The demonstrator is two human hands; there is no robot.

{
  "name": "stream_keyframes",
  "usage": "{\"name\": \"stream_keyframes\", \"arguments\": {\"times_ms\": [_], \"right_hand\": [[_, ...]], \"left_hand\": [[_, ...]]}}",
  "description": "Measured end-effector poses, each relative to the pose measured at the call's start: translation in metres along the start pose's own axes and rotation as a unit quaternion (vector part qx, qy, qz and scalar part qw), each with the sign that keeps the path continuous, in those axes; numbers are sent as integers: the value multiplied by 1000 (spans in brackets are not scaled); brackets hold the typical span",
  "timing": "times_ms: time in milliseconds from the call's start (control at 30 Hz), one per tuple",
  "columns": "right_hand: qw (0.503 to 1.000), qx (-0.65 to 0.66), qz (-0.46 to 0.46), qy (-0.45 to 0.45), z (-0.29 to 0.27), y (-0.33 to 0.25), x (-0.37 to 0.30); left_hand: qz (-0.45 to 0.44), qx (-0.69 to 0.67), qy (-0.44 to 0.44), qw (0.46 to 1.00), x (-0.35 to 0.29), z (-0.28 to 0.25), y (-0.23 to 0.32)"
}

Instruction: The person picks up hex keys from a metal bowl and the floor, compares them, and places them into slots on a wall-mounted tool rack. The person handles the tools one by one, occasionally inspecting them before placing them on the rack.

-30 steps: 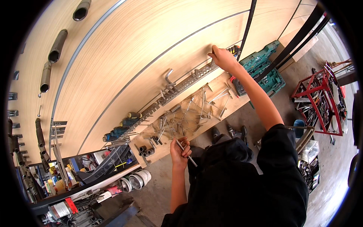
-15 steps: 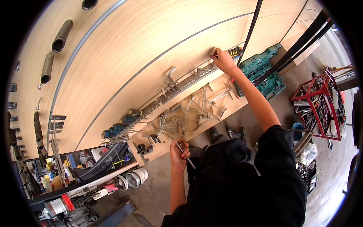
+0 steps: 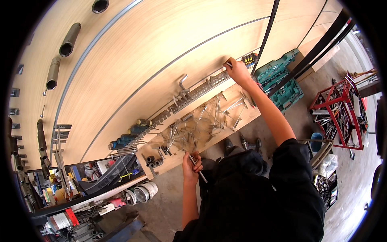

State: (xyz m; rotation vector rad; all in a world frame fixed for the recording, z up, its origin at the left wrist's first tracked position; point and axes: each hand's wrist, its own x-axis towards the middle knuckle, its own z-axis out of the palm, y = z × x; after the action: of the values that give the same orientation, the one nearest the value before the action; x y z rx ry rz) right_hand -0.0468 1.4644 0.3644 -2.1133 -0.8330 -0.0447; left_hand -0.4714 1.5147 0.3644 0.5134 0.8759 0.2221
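Note:
My left hand (image 3: pixel 191 165) is closed around a slim metal rod (image 3: pixel 202 176), low in front of the wooden tray. At the far wall my right hand (image 3: pixel 236 71) is pinched at the right part of a perforated metal rail (image 3: pixel 198 92). A small metallic bit shows at its fingertips, too little to tell its kind. Large hex keys (image 3: pixel 183 82) stand in the rail's middle. Blue-handled screwdrivers (image 3: pixel 125 138) hang at its left end, and yellow-and-black ones (image 3: pixel 250 59) just right of my right hand. Loose hex keys (image 3: pixel 217 108) lie jumbled in the wooden tray (image 3: pixel 242 123) below.
Sockets (image 3: pixel 153 161) sit at the tray's left end. A green socket case (image 3: pixel 284 90) lies open to the right, beyond a black post. Farther right stands a red metal rack (image 3: pixel 332 103) full of tools. White tins (image 3: pixel 142 191) are at lower left.
My right hand has shifted slightly down, staying at the rail, and the metallic bit at its fingertips now shows. My left hand keeps hold of the rod, now tilted more steeply.

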Motion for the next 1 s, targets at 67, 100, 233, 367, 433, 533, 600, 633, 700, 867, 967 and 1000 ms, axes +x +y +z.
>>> {"name": "stream_keyframes", "arguments": {"times_ms": [67,100,233,367,433,533,600,633,700,867,967,1000], "right_hand": [[998,30,42,19,2,4,-1],[999,0,47,4,2,6,0],[994,-81,66,-33,10,8,1],[995,-64,68,-41,4,3,0],[987,-103,82,-88,2,1,-3],[988,-151,40,12,5,-4,-19],[982,-161,-9,95,9,-17,-33],[979,-161,-32,119,9,-26,-37],[977,-126,-103,136,12,-43,-48],[994,-14,-96,-44,40,-43,-47],[992,54,-40,-102,42,-37,-34],[988,88,-20,-125,41,-37,-31]], "left_hand": [[-1,0,3,1000,0,-1,0],[-2,0,9,1000,0,0,0],[-5,-4,8,1000,0,-2,-1],[-3,-7,5,1000,0,-5,-1],[-3,-3,8,1000,0,-3,-1],[-2,-3,12,1000,1,-2,-2],[0,-4,14,1000,0,-5,-2],[1,-5,15,1000,0,-6,-3],[1,0,20,1000,0,-10,-4],[-3,29,19,999,0,-10,-4],[1,22,18,1000,-2,-10,-3],[5,19,18,1000,-4,-10,-3]]}}
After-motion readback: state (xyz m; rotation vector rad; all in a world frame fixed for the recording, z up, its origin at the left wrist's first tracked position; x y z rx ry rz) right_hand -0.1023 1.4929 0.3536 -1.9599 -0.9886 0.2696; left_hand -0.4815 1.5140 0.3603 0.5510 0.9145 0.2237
